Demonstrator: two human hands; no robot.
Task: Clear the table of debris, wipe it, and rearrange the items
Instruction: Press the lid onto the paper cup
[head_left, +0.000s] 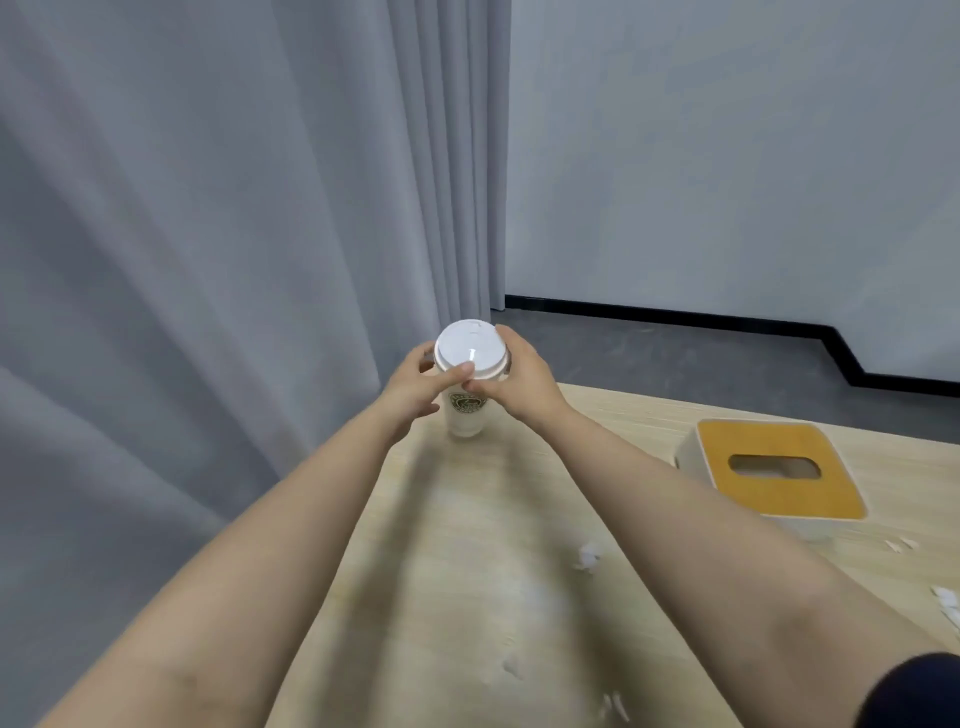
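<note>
The head view shows a paper coffee cup (466, 410) with a white lid (470, 349), standing straight up at the far left corner of the wooden table (457, 561). Its long side runs up and down. Both hands are on it, one on each side, just under the lid. The left hand (410, 387) curls around the left side, and its thumb lies across the front edge of the lid. The right hand (519, 376) curls around the right side, with its fingers going behind the cup. The cup sits right between the two hands, so neither hand is nearer. I think the person is about to move the cup, and it should stay straight up so nothing spills. I cannot tell if the bottom of the cup is touching the table. To the right, well apart from the cup, is a tissue box (774, 478) with an orange-brown top and a slot. Small white paper scraps (588, 556) lie on the near part of the table, with more at the right edge.
</note>
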